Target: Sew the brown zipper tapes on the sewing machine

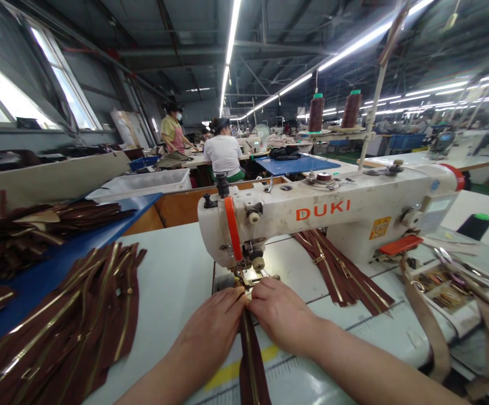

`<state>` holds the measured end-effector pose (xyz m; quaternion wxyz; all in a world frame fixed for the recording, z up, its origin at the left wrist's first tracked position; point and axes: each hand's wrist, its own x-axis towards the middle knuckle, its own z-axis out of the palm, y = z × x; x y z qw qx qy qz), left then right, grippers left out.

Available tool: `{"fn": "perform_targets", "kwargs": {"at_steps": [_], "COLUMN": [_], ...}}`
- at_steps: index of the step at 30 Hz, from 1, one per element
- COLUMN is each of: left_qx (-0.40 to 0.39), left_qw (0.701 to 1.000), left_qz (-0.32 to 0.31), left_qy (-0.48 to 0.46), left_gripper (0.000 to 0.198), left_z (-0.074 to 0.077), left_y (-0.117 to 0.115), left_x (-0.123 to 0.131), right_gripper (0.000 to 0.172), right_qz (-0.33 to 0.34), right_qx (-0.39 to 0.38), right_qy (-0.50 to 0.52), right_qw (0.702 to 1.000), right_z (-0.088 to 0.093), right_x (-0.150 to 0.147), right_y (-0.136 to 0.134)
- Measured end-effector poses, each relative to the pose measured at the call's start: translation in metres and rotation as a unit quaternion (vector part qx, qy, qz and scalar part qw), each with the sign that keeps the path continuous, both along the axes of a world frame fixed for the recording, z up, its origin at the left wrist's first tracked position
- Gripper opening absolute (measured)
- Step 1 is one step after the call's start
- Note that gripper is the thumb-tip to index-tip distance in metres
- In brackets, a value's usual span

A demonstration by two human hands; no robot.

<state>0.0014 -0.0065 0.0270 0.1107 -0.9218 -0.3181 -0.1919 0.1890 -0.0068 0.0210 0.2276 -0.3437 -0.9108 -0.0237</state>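
Observation:
A brown zipper strip [250, 360] with gold teeth runs from the table's near edge up to the presser foot [250, 275] of a white DUKI sewing machine [329, 216]. My left hand [214, 326] presses on the strip's left side, fingers closed together at its top end. My right hand [280, 315] rests on the right side, fingers curled and pinching the strip just before the needle. Both hands touch each other at the fingertips.
A pile of brown zipper strips [71, 320] lies on the left of the table [177, 281]. More strips [341, 270] lie behind the needle. Further brown pieces [25, 230] sit on a blue surface. A tray of small parts [447, 281] is on the right. Other workers [223, 154] sit farther back.

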Motion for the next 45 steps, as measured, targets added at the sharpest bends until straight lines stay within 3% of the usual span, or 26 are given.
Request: {"fn": "perform_targets", "kwargs": {"at_steps": [7, 17, 29, 32, 36, 40, 45], "left_qx": [-0.017, 0.025, 0.074, 0.081, 0.086, 0.084, 0.119], "left_qw": [1.000, 0.999, 0.997, 0.996, 0.996, 0.995, 0.993], "left_qz": [0.005, 0.007, 0.030, 0.031, -0.007, -0.024, 0.008], "left_qy": [-0.007, -0.019, -0.017, -0.028, -0.022, -0.037, -0.014], "left_gripper": [0.031, 0.033, 0.034, 0.034, 0.034, 0.031, 0.032], "left_z": [-0.001, -0.001, -0.012, -0.005, 0.003, -0.001, -0.006], "left_y": [-0.001, 0.000, 0.003, -0.011, -0.053, -0.091, -0.100], "left_x": [0.000, 0.001, -0.003, 0.000, 0.008, 0.019, 0.029], "right_gripper": [0.014, 0.010, 0.012, 0.015, 0.016, 0.016, 0.019], "right_qz": [-0.002, -0.021, -0.035, -0.048, -0.054, -0.054, -0.085], "right_qx": [-0.013, 0.002, -0.015, -0.028, -0.059, -0.101, -0.128], "right_qy": [-0.008, -0.003, -0.010, 0.004, 0.026, 0.063, 0.117], "right_qw": [1.000, 1.000, 0.999, 0.998, 0.996, 0.991, 0.981], "right_z": [-0.002, 0.000, 0.003, 0.005, 0.003, 0.000, -0.002], "right_x": [0.000, -0.001, 0.000, 0.002, 0.007, 0.011, 0.009], "right_y": [0.001, 0.001, 0.005, 0.000, -0.024, -0.057, -0.073]}}
